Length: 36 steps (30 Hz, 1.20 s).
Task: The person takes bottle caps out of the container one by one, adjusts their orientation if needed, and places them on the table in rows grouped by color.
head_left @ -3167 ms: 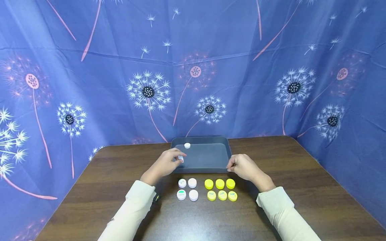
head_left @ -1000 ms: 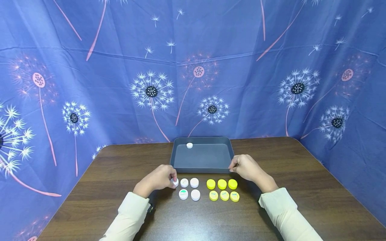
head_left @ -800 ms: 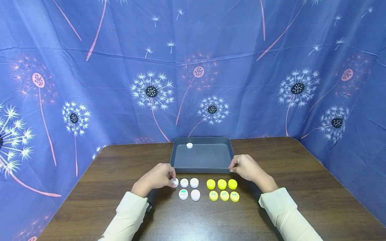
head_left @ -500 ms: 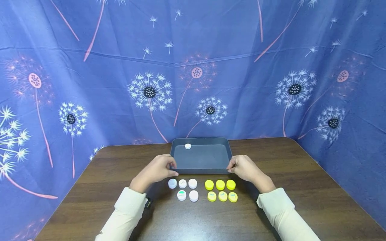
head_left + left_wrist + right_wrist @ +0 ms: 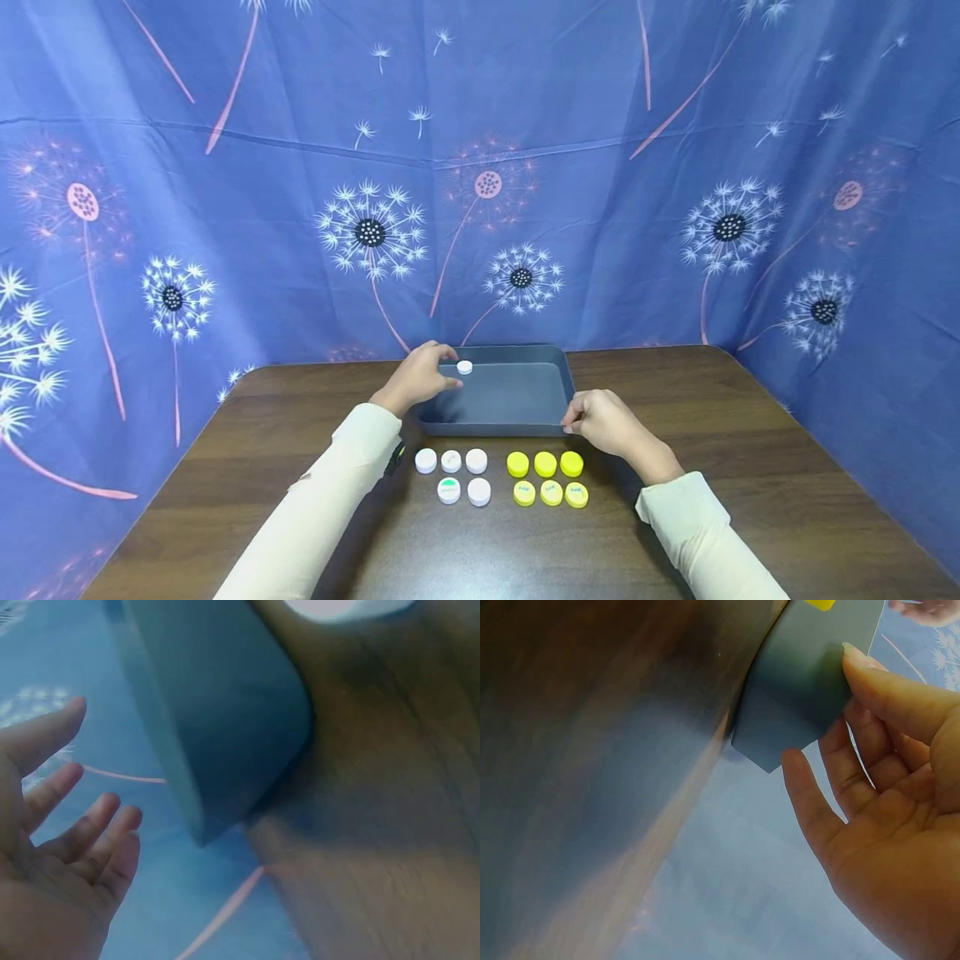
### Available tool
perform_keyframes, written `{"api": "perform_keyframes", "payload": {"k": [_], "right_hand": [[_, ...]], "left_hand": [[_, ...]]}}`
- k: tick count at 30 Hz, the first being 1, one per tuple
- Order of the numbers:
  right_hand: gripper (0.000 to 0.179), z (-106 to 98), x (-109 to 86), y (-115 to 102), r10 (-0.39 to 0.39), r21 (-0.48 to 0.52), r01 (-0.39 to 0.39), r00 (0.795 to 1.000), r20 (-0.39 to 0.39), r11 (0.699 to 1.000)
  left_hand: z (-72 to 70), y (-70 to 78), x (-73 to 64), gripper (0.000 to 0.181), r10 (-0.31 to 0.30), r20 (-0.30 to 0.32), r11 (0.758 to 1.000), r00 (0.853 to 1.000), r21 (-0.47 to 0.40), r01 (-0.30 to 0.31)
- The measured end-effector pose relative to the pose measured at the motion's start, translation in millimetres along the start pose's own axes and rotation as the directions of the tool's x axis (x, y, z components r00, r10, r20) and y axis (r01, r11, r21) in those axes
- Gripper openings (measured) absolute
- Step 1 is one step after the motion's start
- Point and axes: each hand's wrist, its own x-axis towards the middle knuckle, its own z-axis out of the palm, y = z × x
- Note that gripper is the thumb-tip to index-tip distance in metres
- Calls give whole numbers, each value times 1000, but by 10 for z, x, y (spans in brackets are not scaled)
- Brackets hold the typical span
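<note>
A dark grey tray (image 5: 517, 393) lies at the back of the table, with one white bottle cap (image 5: 465, 367) at its far left. My left hand (image 5: 422, 377) hovers over the tray's left side, thumb and fingers spread near that cap and holding nothing. In the left wrist view the fingers (image 5: 60, 720) are apart, off the tray wall. My right hand (image 5: 606, 421) pinches the tray's near right corner; the right wrist view shows the thumb (image 5: 885, 686) on the outer wall. Several white bottle caps (image 5: 451, 461) and yellow bottle caps (image 5: 545, 464) stand in two rows before the tray.
The brown wooden table (image 5: 675, 383) reaches back to a blue dandelion-print curtain (image 5: 600, 208), which also hangs along both sides. The cap rows lie between the forearms, white at left and yellow at right.
The left hand carried a white cap out of the tray, set it at the left end of the back white row, let go and moved back over the tray. The right hand stayed put.
</note>
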Motion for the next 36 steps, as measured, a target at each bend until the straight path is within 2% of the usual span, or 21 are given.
{"api": "perform_keyframes", "payload": {"k": [3, 8, 18, 27, 36], "right_hand": [[16, 7, 8, -4, -10, 0, 10, 1000, 2, 1000], [17, 13, 20, 10, -35, -7, 35, 999, 1, 999], [17, 6, 36, 33, -32, -10, 32, 999, 6, 999], [14, 29, 20, 3, -21, 11, 21, 1000, 20, 1000], [14, 14, 19, 9, -55, 0, 55, 998, 4, 998]], "left_hand": [[54, -51, 132, 46, -56, 15, 998, 998, 24, 56], [106, -89, 276, 44, -79, 32, 996, 996, 39, 77], [222, -133, 370, 44, -107, 51, 991, 993, 83, 103], [375, -173, 448, 42, -40, 69, 984, 997, 177, 27], [464, -102, 510, 39, -83, 159, 966, 984, 257, 40]]}}
